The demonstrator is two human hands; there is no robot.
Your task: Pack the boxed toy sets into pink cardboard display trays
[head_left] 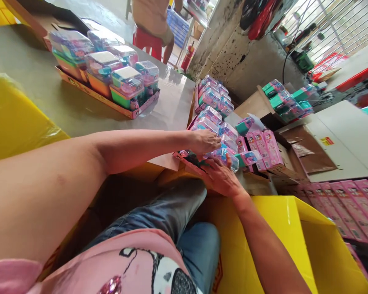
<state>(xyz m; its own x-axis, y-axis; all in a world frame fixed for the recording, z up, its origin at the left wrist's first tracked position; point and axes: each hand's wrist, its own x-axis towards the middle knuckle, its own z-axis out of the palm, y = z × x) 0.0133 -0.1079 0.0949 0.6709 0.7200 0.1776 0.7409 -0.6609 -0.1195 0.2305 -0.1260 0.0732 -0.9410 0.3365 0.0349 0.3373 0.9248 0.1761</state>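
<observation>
Head view, looking down past a pink shirt and jeans: both bare arms reach forward to a tilted tray of clear toy packs at the table's near edge. Left hand lies palm down on the packs, fingers curled loosely over one pack, though whether it grips is hard to tell. Right hand is under the tray's near end, fingers wrapped up around a clear pack at its edge. Just beside the tray stand pink boxes. Farther back on the table sits a second tray filled with the same packs. A yellow carton stands open below the right forearm. Beyond the table, another person stands, seen only from the waist down.
</observation>
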